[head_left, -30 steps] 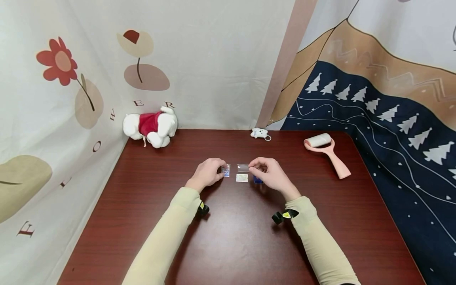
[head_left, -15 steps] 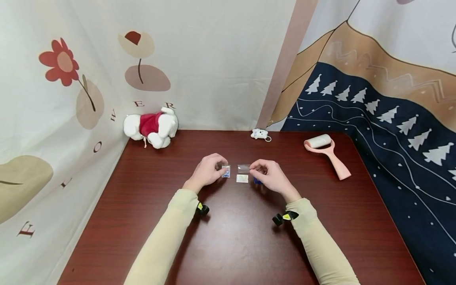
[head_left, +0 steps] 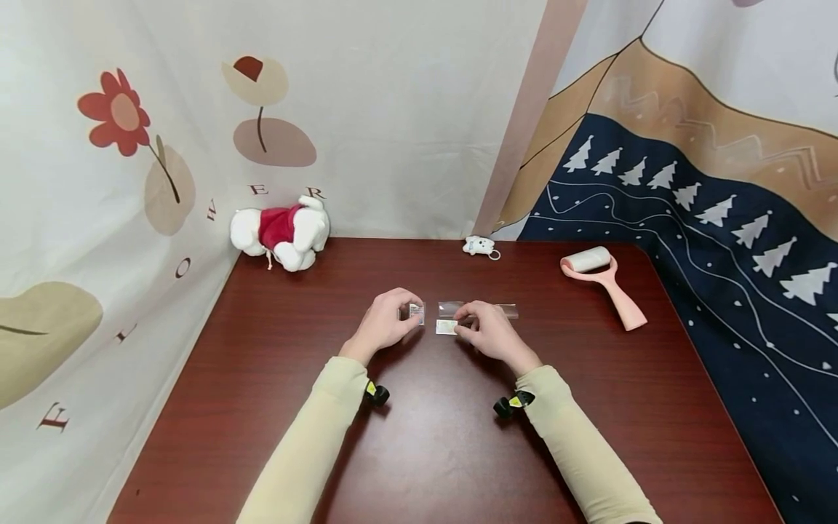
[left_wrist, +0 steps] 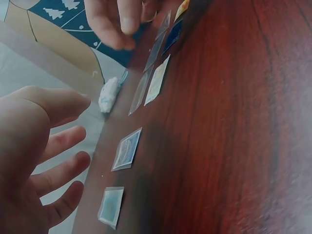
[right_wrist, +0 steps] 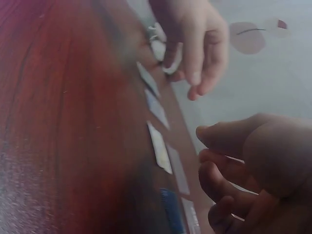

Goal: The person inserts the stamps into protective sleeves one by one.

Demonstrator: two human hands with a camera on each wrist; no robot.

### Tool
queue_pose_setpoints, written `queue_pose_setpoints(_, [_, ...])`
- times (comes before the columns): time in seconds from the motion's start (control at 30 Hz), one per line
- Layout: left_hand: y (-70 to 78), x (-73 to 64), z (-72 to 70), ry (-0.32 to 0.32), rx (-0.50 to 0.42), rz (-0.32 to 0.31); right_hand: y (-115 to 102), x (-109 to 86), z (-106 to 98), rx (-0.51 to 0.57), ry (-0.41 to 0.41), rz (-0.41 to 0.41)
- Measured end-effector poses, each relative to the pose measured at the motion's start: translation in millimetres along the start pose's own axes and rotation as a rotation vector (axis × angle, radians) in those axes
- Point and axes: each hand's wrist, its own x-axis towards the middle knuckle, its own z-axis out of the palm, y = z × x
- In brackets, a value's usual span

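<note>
My left hand (head_left: pixel 385 322) hovers low over the table with relaxed fingers, holding nothing. In the left wrist view, a sleeved bluish stamp-like piece (left_wrist: pixel 126 149) and a greenish one (left_wrist: pixel 111 204) lie beneath it. My right hand (head_left: pixel 491 333), fingers loosely bent and parted, is just above a pale stamp-like piece (head_left: pixel 446 327), overlapping its right end. Behind that piece lies a clear plastic sleeve (head_left: pixel 450 308), with another clear sleeve (head_left: pixel 508 311) to its right. A dark blue piece (right_wrist: pixel 172 210) lies near the right hand, hidden in the head view. Beyond it is an orange-yellow piece (left_wrist: pixel 182 8).
At the back left of the brown table (head_left: pixel 419 451) lies a white plush toy (head_left: pixel 280 231) in red clothing. A small white animal-shaped trinket with a ring (head_left: pixel 480 246) sits at the back edge. A pink-handled roller (head_left: pixel 602 284) lies at the back right, before fabric hangings.
My right hand has moved left and slightly down, from beside the pale piece to over its right end, exposing the right-hand clear sleeve and covering the blue piece. My left hand has barely shifted.
</note>
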Motion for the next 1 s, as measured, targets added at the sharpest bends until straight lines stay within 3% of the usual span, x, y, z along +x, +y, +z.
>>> queue_pose_setpoints(0.37, [6.5,-3.4,2.4,-0.014,-0.006,-0.029,-1,6.4,17,-0.223,0.001,0.002])
queue_pose_setpoints(0.57, [4.5,-4.3,4.6,-0.006,-0.021,-0.036,0,7.7,20,-0.274,-0.015,0.038])
queue_pose_setpoints(1.0, [-0.3,-0.5,5.9,-0.018,-0.035,-0.037,0,9.9,23,-0.302,-0.028,0.012])
